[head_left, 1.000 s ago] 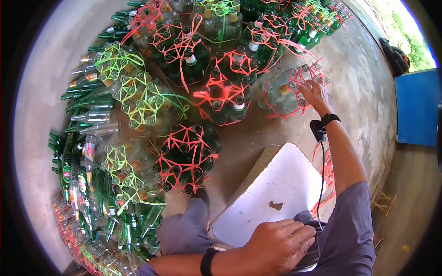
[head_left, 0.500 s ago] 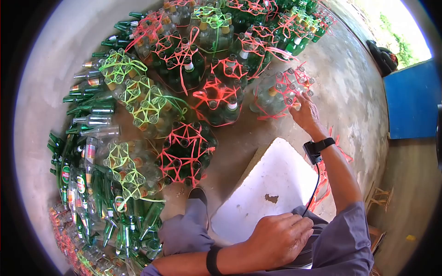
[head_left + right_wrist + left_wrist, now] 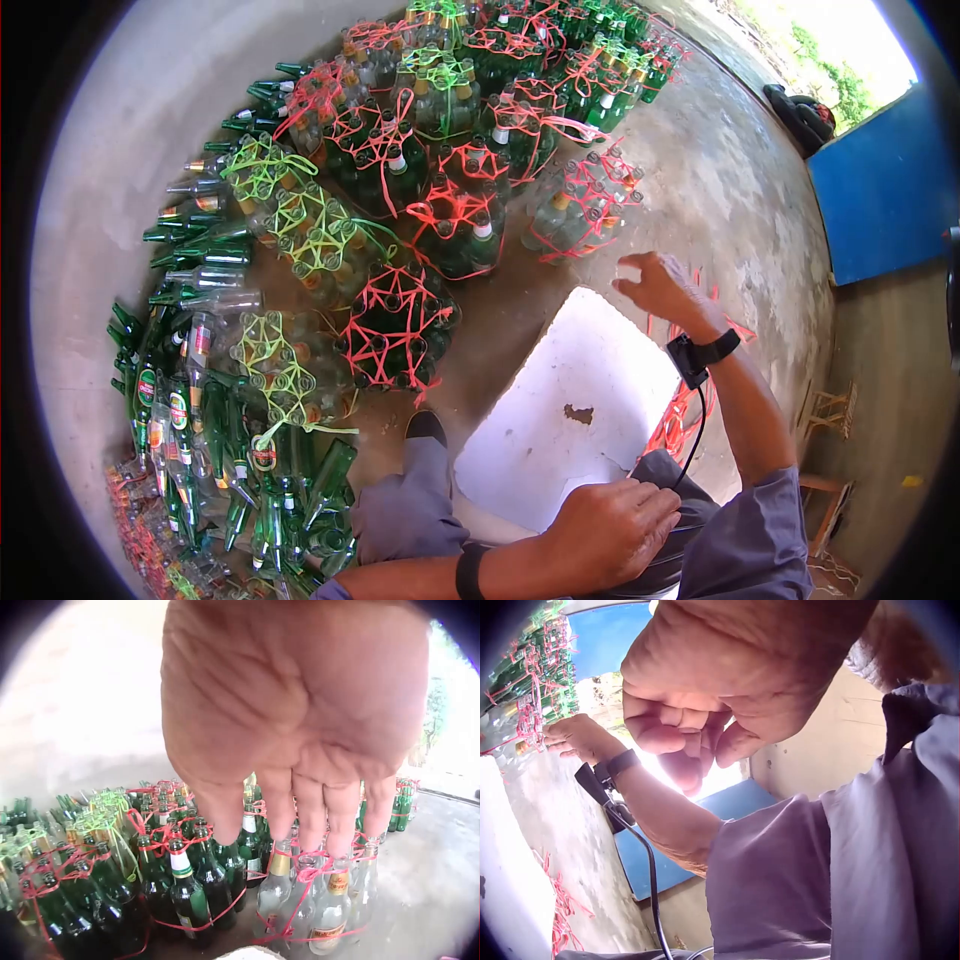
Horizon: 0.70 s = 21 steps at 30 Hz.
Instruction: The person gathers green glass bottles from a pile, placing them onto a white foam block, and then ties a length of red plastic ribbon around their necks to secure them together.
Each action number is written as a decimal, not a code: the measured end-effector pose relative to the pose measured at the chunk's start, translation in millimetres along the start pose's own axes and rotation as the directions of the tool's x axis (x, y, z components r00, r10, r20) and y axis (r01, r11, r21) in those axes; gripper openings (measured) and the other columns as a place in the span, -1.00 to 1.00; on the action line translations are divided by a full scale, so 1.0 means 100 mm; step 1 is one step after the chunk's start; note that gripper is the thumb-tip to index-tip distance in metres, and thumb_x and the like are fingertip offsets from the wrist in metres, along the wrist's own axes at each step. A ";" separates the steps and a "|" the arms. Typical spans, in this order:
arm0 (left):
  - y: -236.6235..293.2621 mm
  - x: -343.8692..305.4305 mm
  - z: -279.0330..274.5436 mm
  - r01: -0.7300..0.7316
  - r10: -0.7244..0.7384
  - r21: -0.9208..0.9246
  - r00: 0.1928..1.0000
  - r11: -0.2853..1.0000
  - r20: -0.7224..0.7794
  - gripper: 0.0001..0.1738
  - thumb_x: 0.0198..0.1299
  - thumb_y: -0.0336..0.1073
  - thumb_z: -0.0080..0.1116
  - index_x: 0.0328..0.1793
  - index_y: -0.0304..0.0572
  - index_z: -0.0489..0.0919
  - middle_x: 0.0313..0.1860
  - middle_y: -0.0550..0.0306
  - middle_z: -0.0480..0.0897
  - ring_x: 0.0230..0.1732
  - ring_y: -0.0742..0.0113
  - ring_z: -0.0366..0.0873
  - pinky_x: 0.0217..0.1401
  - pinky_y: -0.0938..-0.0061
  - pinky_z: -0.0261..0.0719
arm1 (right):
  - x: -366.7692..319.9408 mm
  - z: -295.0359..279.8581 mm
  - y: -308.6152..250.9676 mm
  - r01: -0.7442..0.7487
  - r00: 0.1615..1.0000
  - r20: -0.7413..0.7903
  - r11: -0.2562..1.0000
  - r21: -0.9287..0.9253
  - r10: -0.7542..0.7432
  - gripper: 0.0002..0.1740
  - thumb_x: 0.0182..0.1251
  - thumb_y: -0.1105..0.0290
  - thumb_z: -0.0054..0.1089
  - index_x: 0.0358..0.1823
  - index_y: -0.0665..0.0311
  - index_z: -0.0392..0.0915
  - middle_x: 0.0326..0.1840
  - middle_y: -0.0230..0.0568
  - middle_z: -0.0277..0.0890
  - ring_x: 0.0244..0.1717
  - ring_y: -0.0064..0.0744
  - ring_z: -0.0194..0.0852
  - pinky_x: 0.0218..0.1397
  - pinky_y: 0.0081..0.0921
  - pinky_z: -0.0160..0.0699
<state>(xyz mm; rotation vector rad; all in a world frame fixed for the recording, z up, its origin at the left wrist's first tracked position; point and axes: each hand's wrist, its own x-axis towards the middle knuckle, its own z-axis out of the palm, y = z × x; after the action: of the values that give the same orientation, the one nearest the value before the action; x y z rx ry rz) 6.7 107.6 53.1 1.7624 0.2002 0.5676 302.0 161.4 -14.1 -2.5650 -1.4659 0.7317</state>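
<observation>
In the head view my right hand (image 3: 668,292) is off the bundle of clear bottles (image 3: 572,222), on its near side, fingers slightly bent and holding nothing. The right wrist view has my palm (image 3: 296,712) with fingers extended in front of the clear bottles (image 3: 326,922), tied with red strips; no grip on them shows. My left hand (image 3: 615,532) hangs over my lap. Seen from the left wrist, this hand (image 3: 720,690) has loosely curled fingers with nothing in them. A white slab (image 3: 540,400) lies between me and the clear bundle.
Green-bottle bundles in red strips (image 3: 400,330) stand left of the slab, with green-tied bundles (image 3: 315,240) beyond. Loose bottles (image 3: 205,275) lie along the wall. Loose red strips (image 3: 672,425) lie right of the slab. A blue panel (image 3: 880,190) stands at right; a cable (image 3: 698,440) hangs from my right wrist.
My right hand has come off the top of the clear bundle and back towards me. The head view has shifted, moving the bundles lower and left. My left hand has stayed nearly still.
</observation>
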 end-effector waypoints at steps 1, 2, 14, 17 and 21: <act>0.02 -0.05 0.03 -0.006 0.006 0.002 1.000 1.000 0.003 -0.93 0.16 -0.36 0.29 -0.33 -0.17 0.63 -0.44 0.02 0.63 -0.40 -0.01 0.63 -0.34 0.22 0.61 | -0.08 0.05 -0.02 0.028 0.999 0.033 0.999 -0.035 -0.027 -0.45 0.27 0.16 0.30 0.20 0.38 0.63 0.05 0.28 0.65 0.14 0.18 0.61 0.27 -0.09 0.52; 0.04 -0.11 0.07 -0.014 0.014 0.024 1.000 1.000 0.022 -0.92 0.13 -0.36 0.30 -0.28 -0.14 0.63 -0.44 0.05 0.62 -0.38 0.03 0.63 -0.30 0.23 0.61 | -0.15 0.09 -0.05 0.057 0.996 0.067 0.996 -0.069 -0.052 -0.45 0.27 0.16 0.30 0.20 0.38 0.63 0.02 0.27 0.66 0.15 0.16 0.60 0.27 -0.12 0.52; 0.29 -0.80 0.39 -0.120 0.118 0.039 0.991 0.992 0.067 -0.90 0.23 -0.35 0.27 -0.25 -0.20 0.59 -0.43 0.05 0.62 -0.39 0.06 0.62 -0.37 0.21 0.56 | -1.32 -0.10 -0.32 0.149 0.989 0.040 0.980 -0.130 -0.145 -0.49 0.30 0.20 0.27 0.16 0.43 0.64 -0.04 0.19 0.68 0.15 0.10 0.59 0.28 -0.14 0.50; 0.30 -0.95 0.44 -0.140 0.133 0.104 0.989 0.985 0.067 -0.90 0.20 -0.37 0.30 -0.25 -0.21 0.61 -0.45 0.03 0.63 -0.43 0.03 0.62 -0.39 0.17 0.54 | -1.69 -0.20 -0.28 0.142 0.987 -0.038 0.967 -0.210 -0.153 -0.50 0.28 0.22 0.30 0.15 0.42 0.63 -0.12 0.20 0.67 0.12 0.10 0.60 0.23 -0.13 0.51; 0.23 -1.06 0.59 -0.193 0.192 0.159 0.981 0.968 0.027 -0.89 0.19 -0.38 0.27 -0.30 -0.22 0.56 -0.50 -0.01 0.60 -0.46 -0.02 0.62 -0.43 0.12 0.53 | -2.27 -0.37 -0.31 0.139 0.988 -0.045 0.979 -0.152 -0.147 -0.51 0.28 0.21 0.32 0.13 0.40 0.63 -0.04 0.16 0.66 0.07 0.10 0.63 0.16 -0.13 0.54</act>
<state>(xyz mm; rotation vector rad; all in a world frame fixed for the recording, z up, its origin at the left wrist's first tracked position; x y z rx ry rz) -60.6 5.2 36.5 1.9553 0.0679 0.6971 198.0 -5.8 109.2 -2.5266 -1.7263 0.5469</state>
